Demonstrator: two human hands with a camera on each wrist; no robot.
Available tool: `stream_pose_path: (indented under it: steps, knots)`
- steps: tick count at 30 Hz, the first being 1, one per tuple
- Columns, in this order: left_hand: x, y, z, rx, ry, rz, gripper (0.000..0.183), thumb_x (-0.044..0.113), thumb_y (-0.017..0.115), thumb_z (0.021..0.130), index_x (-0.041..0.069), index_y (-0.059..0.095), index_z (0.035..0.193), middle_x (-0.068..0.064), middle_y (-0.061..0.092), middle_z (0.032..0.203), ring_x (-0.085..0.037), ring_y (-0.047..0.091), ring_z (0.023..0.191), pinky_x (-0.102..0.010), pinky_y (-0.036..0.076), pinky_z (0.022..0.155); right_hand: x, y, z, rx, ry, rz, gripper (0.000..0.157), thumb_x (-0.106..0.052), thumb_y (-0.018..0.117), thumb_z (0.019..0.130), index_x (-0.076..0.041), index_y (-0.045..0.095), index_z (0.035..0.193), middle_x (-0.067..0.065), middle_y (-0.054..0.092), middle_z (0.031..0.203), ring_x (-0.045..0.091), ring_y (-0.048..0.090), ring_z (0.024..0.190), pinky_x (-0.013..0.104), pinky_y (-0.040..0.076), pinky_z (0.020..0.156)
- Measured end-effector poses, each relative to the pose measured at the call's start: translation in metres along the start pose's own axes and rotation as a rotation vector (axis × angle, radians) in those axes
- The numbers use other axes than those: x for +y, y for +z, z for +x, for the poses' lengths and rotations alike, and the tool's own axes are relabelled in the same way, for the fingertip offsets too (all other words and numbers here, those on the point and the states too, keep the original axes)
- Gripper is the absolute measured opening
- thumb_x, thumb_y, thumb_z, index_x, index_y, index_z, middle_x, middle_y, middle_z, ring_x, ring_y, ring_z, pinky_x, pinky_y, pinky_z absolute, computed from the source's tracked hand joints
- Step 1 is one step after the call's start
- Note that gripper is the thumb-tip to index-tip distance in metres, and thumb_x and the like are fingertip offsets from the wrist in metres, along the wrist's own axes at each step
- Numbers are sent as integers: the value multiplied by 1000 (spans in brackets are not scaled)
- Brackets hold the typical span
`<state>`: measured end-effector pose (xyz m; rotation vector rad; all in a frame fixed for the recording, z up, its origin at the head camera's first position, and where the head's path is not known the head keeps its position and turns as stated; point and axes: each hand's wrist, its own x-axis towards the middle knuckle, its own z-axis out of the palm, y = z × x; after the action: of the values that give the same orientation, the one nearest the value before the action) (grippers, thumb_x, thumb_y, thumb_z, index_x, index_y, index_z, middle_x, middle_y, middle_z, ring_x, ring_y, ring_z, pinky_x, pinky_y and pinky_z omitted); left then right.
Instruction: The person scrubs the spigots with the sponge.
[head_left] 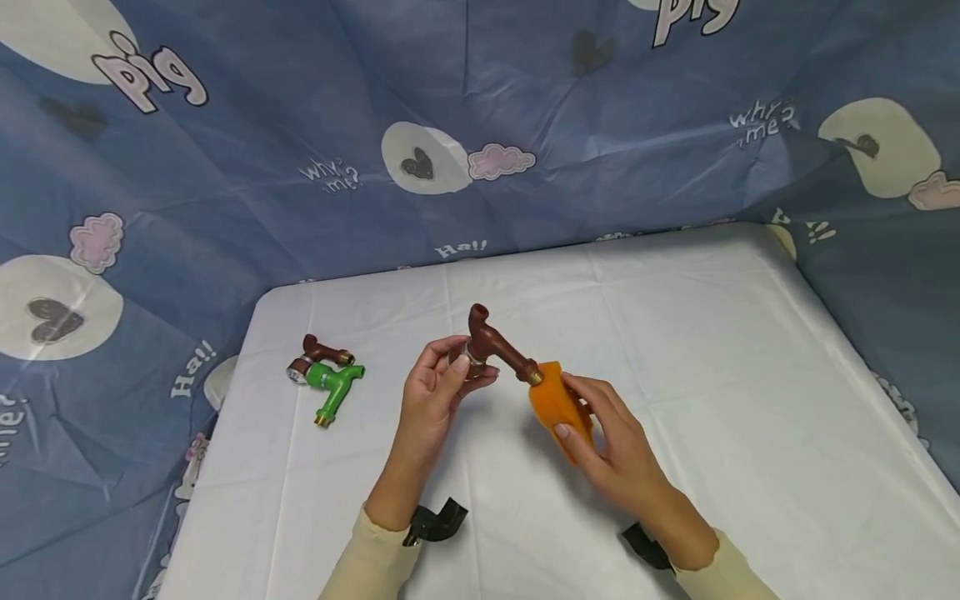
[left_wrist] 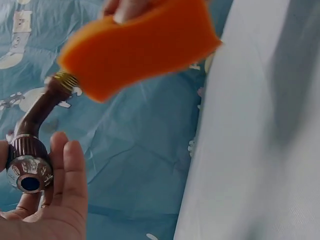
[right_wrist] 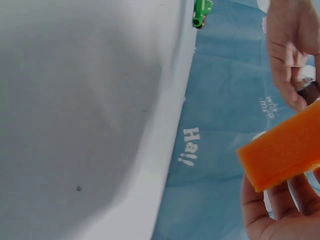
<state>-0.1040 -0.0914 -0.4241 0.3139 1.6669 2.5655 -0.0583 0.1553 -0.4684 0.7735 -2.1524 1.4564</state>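
A brown tap [head_left: 498, 346] with a brass threaded end is held up over the table by my left hand [head_left: 435, 392], whose fingers and thumb grip its ribbed knob. In the left wrist view the round end of that knob [left_wrist: 30, 175] faces the camera. My right hand [head_left: 618, 442] grips an orange sponge [head_left: 558, 408] between thumb and fingers. One end of the sponge touches the tap's threaded end. In the right wrist view the sponge [right_wrist: 282, 147] hides most of the tap.
At the left of the white-covered table [head_left: 712, 333] lie a green tap [head_left: 337, 387] and another brown tap [head_left: 326, 350], close together. A blue printed cloth [head_left: 300, 125] hangs behind the table. Black straps [head_left: 438, 521] sit at both wrists.
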Motion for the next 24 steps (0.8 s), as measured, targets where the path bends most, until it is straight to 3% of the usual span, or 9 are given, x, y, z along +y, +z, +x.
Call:
stream_pose_path:
  steps: [5,12,17,20,24]
  knots:
    - [-7,-1,-1,4,-29,101,22,11,53,110,-1,54,128,-9,74,110,-21,76,90,-42,60,92,-7,-2,8,76,-95,12,56,-31,65,105,10,55,141,23,60,131,23,59,104,22,50,84]
    - [-16,2,-4,-101,-107,125,36,21,49,112,-11,52,129,-9,74,108,-21,75,87,-40,61,90,-17,-1,24,115,-174,13,55,-30,65,106,15,55,136,27,59,128,25,58,100,22,50,80]
    - [-22,6,-8,-206,-138,83,50,26,40,115,-19,47,135,-3,73,111,-17,73,92,-35,62,86,-21,7,31,116,-187,-3,53,-31,65,106,11,58,136,27,59,130,32,60,115,22,50,100]
    - [-22,10,-10,-167,-174,64,49,27,40,115,-18,49,133,-1,71,111,-13,70,93,-29,61,83,-20,14,30,107,-222,-36,48,-29,64,106,8,61,135,26,59,130,35,59,117,25,47,108]
    - [-20,10,-10,-58,-198,170,40,27,43,114,-9,57,126,0,64,93,-11,56,75,-19,51,68,-20,18,28,85,-279,-87,41,-26,62,107,4,66,134,24,61,129,37,59,112,25,46,106]
